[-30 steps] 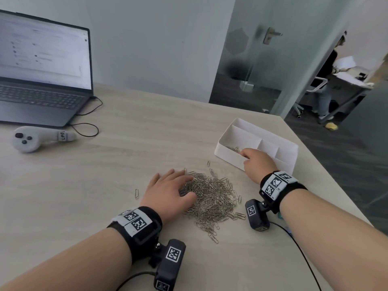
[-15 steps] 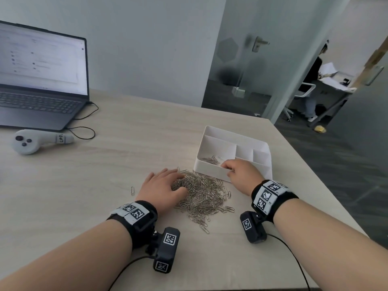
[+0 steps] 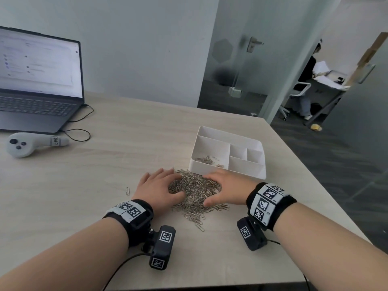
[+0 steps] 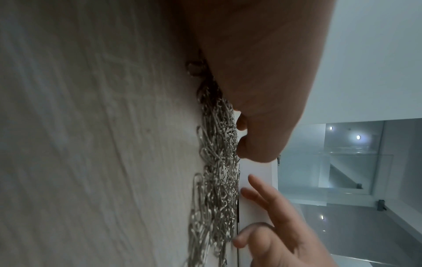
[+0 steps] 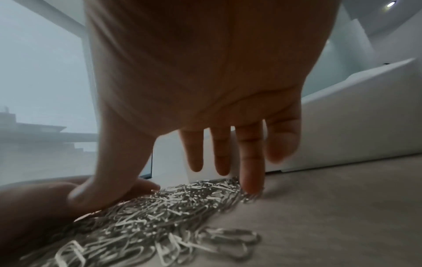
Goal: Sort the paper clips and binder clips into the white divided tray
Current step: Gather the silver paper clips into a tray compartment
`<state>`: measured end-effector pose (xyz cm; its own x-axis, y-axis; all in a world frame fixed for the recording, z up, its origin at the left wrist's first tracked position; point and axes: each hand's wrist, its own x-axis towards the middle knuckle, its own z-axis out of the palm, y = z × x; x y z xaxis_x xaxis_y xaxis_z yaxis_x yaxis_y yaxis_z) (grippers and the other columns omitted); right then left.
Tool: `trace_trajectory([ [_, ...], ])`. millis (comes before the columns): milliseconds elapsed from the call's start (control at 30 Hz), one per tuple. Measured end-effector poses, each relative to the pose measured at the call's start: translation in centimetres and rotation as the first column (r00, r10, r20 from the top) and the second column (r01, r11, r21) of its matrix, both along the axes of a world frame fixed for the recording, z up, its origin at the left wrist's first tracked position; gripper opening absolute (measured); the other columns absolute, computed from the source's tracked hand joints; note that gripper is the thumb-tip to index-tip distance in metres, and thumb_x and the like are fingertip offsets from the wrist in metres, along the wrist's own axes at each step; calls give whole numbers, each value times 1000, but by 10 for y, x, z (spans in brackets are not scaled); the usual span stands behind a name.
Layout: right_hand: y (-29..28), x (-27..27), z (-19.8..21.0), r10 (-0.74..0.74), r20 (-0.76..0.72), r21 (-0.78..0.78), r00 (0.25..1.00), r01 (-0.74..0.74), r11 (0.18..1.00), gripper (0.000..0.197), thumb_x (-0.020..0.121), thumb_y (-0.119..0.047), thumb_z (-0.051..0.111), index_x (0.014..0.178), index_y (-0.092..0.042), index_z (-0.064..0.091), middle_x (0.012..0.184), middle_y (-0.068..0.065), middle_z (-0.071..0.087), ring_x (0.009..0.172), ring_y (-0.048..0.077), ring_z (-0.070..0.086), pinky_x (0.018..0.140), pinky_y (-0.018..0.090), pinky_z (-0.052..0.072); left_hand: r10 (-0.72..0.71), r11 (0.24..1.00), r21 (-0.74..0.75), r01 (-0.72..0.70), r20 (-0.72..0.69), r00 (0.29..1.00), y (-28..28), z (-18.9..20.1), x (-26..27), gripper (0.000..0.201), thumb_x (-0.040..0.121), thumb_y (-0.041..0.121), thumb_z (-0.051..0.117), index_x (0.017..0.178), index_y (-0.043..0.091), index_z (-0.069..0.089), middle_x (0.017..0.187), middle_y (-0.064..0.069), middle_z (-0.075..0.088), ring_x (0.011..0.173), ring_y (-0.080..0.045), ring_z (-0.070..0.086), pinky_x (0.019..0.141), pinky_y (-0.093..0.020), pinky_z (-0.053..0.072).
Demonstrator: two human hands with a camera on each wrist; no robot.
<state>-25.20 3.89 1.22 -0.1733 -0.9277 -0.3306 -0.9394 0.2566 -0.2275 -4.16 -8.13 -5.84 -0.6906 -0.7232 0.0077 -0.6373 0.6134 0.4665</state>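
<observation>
A heap of silver paper clips lies on the table just in front of the white divided tray. A few paper clips lie in the tray's large left compartment; the other compartments look empty. My left hand rests cupped on the heap's left side, its fingertips sunk into the clips. My right hand is on the heap's right side with its fingers straight and spread, one tip touching the clips. No binder clips show.
One stray paper clip lies left of my left hand. A laptop, its cable and a grey controller are at the far left. The table's right edge runs just beyond the tray. A person sits in the room behind.
My right hand has come back out of the tray's left compartment and down onto the right side of the heap. My left hand has stayed on the heap.
</observation>
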Motion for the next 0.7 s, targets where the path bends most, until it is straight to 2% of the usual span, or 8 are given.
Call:
trace_trajectory([
  [67, -2, 5, -4, 22, -14, 29, 1000, -22, 999, 112, 63, -74, 76, 155, -44, 21, 161, -6, 25, 145, 17, 32, 116, 37, 34, -3, 1000, 1, 3, 17, 1000, 2, 1, -1, 79, 69, 76, 46, 143, 52, 37, 161, 24, 22, 151, -4, 9, 123, -44, 0],
  [133, -6, 10, -10, 13, -16, 42, 1000, -13, 999, 113, 60, -70, 80, 154, -48, 20, 156, -7, 25, 141, 16, 37, 113, 36, 38, -10, 1000, 3, 10, 41, 999, 3, 2, 0, 88, 62, 83, 47, 144, 53, 34, 160, 26, 20, 151, -4, 7, 123, -44, -2],
  [267, -15, 19, -17, -18, 36, -16, 999, 19, 1000, 81, 72, -53, 81, 143, -45, 43, 137, -1, 39, 125, 18, 49, 106, 36, 44, -37, 999, -6, 37, 68, 997, 1, 4, 3, 96, 57, 89, 48, 145, 54, 31, 160, 28, 20, 152, -5, 5, 122, -44, -4],
  [333, -17, 21, -20, -14, 50, -60, 999, 17, 998, 60, 78, -45, 79, 132, -41, 54, 125, -1, 46, 112, 17, 53, 94, 30, 46, -41, 999, -14, 42, 56, 998, 0, 2, 3, 90, 60, 87, 48, 143, 56, 34, 158, 28, 24, 151, -6, 7, 122, -44, -2],
  [467, -16, 23, -19, -11, 103, -144, 995, 26, 989, 30, 85, -30, 76, 114, -29, 66, 107, -4, 55, 91, 13, 53, 70, 24, 38, -45, 998, -33, 45, 5, 999, -1, 0, 3, 70, 69, 80, 51, 135, 55, 45, 151, 32, 35, 150, -5, 15, 122, -45, 3],
  [567, -14, 20, -15, -44, 173, -167, 984, 73, 983, 21, 88, -22, 73, 108, -24, 67, 96, -3, 62, 78, 13, 57, 64, 24, 44, -42, 998, -45, 40, -41, 998, -2, -1, 5, 57, 74, 75, 54, 127, 54, 52, 144, 32, 43, 146, -3, 23, 122, -45, 5],
  [633, -14, 17, -14, -89, 306, -150, 948, 140, 979, 16, 88, -19, 73, 101, -26, 66, 93, 4, 68, 68, 14, 61, 65, 30, 54, -37, 997, -65, 33, -67, 997, -3, -2, 5, 50, 76, 72, 55, 123, 53, 56, 138, 32, 48, 141, -1, 30, 121, -45, 8],
  [700, -15, 14, -10, -149, 458, -152, 877, 242, 958, 14, 88, -14, 74, 95, -24, 66, 81, 7, 69, 59, 15, 61, 56, 31, 56, -30, 997, -72, 22, -102, 994, -3, -2, 5, 42, 78, 67, 58, 118, 51, 60, 132, 31, 52, 135, -1, 36, 120, -43, 12],
])
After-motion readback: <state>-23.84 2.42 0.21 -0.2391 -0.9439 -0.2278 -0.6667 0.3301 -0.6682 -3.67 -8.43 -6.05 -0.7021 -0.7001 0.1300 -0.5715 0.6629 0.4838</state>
